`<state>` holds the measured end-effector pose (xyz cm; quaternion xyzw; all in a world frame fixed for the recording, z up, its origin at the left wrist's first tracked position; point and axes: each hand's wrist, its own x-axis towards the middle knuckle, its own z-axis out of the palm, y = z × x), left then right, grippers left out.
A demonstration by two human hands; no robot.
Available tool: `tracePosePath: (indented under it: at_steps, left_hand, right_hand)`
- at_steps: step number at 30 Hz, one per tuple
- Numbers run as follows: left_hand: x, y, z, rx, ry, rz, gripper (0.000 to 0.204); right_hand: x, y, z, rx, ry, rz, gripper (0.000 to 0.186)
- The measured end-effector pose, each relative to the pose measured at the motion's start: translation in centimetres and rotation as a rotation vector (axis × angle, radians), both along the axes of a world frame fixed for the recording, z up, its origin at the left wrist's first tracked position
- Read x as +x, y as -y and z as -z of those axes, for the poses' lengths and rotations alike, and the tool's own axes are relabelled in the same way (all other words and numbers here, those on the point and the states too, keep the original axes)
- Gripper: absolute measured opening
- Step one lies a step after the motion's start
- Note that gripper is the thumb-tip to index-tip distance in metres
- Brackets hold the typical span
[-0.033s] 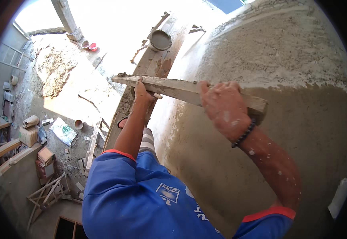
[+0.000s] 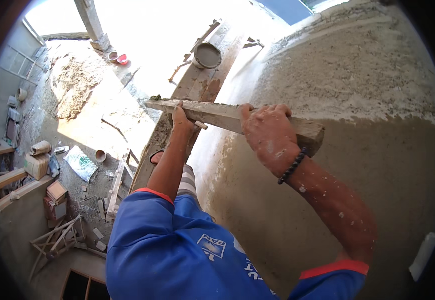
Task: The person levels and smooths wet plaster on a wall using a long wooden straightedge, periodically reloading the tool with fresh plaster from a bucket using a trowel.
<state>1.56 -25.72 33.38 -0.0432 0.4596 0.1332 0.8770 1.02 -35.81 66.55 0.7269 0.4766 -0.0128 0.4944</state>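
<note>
In the head view, the mortar-smeared wooden board (image 2: 216, 113) runs its long axis from far left to near right, the left hand (image 2: 180, 116) curled around its left part, the right hand (image 2: 270, 131), nearer the plastered wall (image 2: 347, 170), clasping its right part.

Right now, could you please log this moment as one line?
left hand: holds wooden beam | right hand: holds same beam | bucket: on planks | wall: rough above, smoother below
</note>
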Motion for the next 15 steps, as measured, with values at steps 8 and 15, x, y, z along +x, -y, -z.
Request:
tracePosePath:
  at_steps: [8, 15]
  left_hand:
    - [-2.7, 3.1, 4.6, -0.201, 0.4, -0.262, 0.042]
    - [-0.7, 5.6, 7.6, -0.122, 0.091, -0.26, 0.032]
  right_hand:
    - [0.0, -1.2, 1.1, 0.036, -0.028, -0.122, 0.04]
    - [-0.5, 3.0, 1.5, 0.263, -0.19, -0.226, 0.043]
